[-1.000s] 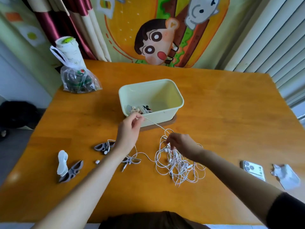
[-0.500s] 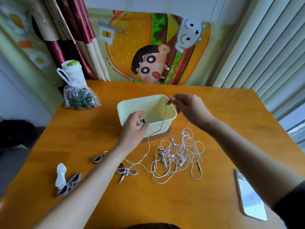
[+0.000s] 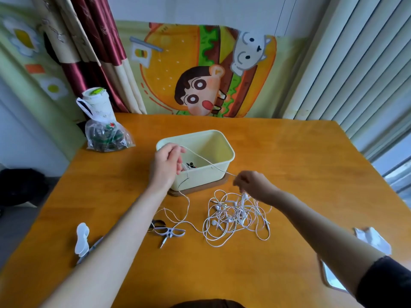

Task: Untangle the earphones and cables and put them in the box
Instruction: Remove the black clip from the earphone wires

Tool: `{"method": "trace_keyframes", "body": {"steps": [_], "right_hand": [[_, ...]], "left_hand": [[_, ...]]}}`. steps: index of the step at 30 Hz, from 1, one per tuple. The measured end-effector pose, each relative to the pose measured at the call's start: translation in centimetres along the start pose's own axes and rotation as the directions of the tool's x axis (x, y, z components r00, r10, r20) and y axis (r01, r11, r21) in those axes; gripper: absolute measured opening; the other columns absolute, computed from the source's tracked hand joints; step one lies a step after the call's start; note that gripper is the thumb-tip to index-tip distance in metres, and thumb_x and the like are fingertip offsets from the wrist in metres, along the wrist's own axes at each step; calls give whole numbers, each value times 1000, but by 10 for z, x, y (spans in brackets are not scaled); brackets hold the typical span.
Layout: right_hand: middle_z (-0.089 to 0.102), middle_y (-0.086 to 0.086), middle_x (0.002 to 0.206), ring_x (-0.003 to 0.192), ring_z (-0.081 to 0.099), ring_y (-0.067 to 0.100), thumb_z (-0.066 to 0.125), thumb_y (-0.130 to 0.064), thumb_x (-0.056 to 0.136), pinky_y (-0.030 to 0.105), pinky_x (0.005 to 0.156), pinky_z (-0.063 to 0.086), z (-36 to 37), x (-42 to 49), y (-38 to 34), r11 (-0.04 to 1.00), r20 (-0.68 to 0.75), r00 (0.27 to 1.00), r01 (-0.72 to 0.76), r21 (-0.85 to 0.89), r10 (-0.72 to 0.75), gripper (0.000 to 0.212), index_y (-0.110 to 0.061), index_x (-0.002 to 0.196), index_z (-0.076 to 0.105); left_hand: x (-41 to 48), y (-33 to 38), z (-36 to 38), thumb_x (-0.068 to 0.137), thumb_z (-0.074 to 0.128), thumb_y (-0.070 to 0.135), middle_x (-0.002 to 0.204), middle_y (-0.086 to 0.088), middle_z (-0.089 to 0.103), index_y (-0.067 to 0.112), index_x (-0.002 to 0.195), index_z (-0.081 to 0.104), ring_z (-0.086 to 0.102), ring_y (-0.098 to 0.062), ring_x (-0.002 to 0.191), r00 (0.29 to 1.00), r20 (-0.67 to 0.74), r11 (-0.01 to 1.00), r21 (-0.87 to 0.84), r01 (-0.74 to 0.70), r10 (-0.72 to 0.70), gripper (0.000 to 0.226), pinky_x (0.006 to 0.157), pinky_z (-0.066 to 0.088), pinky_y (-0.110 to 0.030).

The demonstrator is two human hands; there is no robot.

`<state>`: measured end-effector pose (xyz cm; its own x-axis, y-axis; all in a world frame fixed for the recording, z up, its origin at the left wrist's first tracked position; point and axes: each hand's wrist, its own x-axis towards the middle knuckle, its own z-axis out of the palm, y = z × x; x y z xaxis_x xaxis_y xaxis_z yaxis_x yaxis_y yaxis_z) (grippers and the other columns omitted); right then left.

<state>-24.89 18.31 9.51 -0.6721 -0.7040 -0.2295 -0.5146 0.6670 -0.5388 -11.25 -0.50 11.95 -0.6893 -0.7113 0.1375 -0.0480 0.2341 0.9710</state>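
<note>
White cable [image 3: 210, 163]: I'm pinching it taut btw left hand [image 3: 165, 167] over box [image 3: 200, 180] & right hand [image 3: 251, 185] above tangle [image 3: 235, 216] on surface [image 3: 289, 174].

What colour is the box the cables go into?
Pale yellow, almost cream. The box shows best in the head view, the only one here.

Your left hand [image 3: 165, 167] covers the box's [image 3: 206, 178] near-left corner; the bits inside [image 3: 190, 166] are too small to name. Your right hand [image 3: 253, 185] hides where it pinches the cable [image 3: 206, 161]. Your left forearm [image 3: 115, 241] covers most of a grey clip [image 3: 92, 246], your right forearm [image 3: 322, 225] part of the phone [image 3: 332, 281]. The phone's outline is smeared by blur.
</note>
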Motion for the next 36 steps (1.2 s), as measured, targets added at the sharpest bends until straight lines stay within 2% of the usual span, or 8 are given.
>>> {"method": "trace_keyframes", "body": {"steps": [6,11,15,18,20,24,33,36], "right_hand": [[71,8,83,61,54,4,53,-7,93,4,48,37,-2,-1,37,989,20,990,-141,-40,142,18,-5,89,71],[62,-4,64,58,57,5,55,-11,94,12,57,42,-17,-5,8,997,-131,991,41,70,-32,16,-11,83,66],[55,-17,62,56,52,-4,54,-14,94,9,55,40,-19,-13,-25,977,-131,969,214,21,-210,14,-17,87,65],[58,-11,70,63,55,6,54,-16,94,20,63,43,-14,-20,-43,951,-138,942,309,-2,-307,15,-14,93,69],[58,-7,73,65,54,9,55,-16,93,18,64,41,-11,-22,-45,939,-179,925,343,22,-334,15,-10,92,68],[61,-5,74,68,56,10,59,-18,91,17,63,42,0,-23,-20,965,-92,962,260,28,-256,10,-9,91,65],[73,8,90,84,66,15,66,-14,86,16,69,42,19,-31,48,994,96,993,-53,-90,62,11,-6,92,72],[73,5,85,76,65,10,64,-15,88,10,64,44,13,-30,48,995,72,995,-63,-74,68,12,-7,91,72]], "left_hand": [[5,-46,-16,99,42,7,68,-4,56,6,93,67,48,-15,55,985,-70,967,192,168,-157,26,52,38,-26],[-13,-45,3,91,54,-2,128,-9,55,7,129,53,54,-21,114,985,130,864,502,33,-114,40,89,42,-22],[-28,-7,35,91,58,6,123,9,46,18,140,43,54,-6,71,930,363,909,365,-204,63,52,71,44,-12],[-36,11,51,91,62,12,88,19,56,17,124,57,52,3,61,874,477,915,305,-264,93,34,61,39,-10],[-34,11,50,92,60,11,64,15,55,13,101,66,51,4,53,884,459,922,299,-247,88,12,56,42,-15],[-29,9,38,95,52,8,61,1,55,12,82,68,49,-8,54,938,338,939,291,-185,80,20,56,47,-24],[-8,3,4,98,46,8,63,1,56,12,89,65,53,-11,59,991,63,968,215,-131,120,22,53,44,-15],[-11,-16,3,98,47,9,101,-6,66,10,110,66,62,-20,92,991,122,875,473,-102,50,22,72,45,-20]]}}
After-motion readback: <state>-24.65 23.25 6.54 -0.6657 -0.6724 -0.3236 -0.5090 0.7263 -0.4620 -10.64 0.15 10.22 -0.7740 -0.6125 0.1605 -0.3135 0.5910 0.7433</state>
